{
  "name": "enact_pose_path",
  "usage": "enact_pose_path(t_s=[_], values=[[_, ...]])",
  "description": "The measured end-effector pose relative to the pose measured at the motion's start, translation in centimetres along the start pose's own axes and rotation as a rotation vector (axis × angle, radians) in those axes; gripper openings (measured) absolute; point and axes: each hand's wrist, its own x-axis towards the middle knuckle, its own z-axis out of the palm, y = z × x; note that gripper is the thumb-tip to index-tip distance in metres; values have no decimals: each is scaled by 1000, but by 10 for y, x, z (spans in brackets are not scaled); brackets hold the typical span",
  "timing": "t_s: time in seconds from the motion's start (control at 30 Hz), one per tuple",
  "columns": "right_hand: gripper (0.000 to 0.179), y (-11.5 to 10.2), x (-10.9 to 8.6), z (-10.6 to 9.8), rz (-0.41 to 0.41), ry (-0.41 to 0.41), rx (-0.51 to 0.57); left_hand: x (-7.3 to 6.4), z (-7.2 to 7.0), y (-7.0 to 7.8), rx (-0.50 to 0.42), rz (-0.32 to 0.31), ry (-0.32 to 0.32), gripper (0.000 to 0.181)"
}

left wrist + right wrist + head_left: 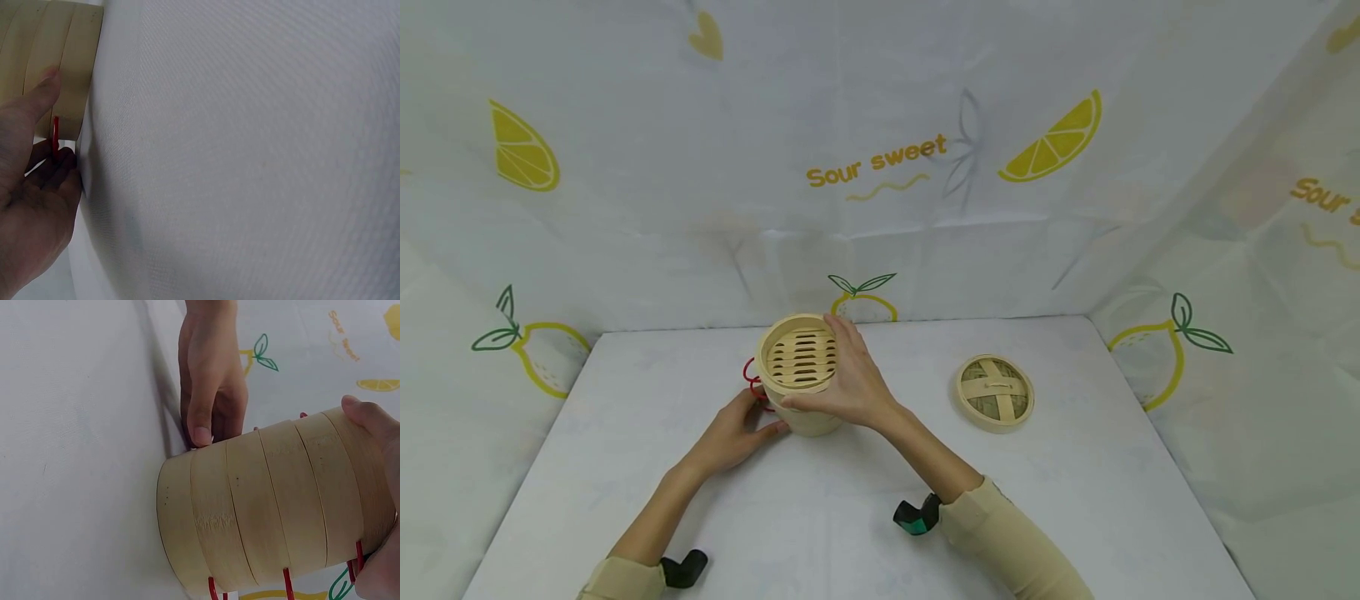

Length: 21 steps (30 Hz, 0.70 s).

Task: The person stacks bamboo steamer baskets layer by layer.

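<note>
A round stack of bamboo steamer baskets point(256, 500) stands on the white table, left of centre in the head view. Its top basket point(793, 354) is lidless and shows a slatted bottom. Across that top basket my right hand point(857, 383) grips the rim, thumb on the near side and fingers on the far side. Low on the stack's left, my left hand point(730, 437) holds the lowest part. The left wrist view shows its thumb on the bamboo wall and its curled fingers by a red loop handle point(55, 134). More red loops stick out along the stack's side.
A round woven bamboo lid point(996, 392) with crossed strips lies on the table point(1060, 508) to the right. Behind and beside the table hangs a white curtain point(760, 192) printed with lemons. A black wrist device point(917, 517) sits by my right sleeve.
</note>
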Motion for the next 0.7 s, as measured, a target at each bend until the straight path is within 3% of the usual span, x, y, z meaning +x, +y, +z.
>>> enact_pose_path(t_s=[0.7], values=[[136, 4, -3, -5, -23, -5, -2, 2, 1, -4, 7, -1, 3, 62]])
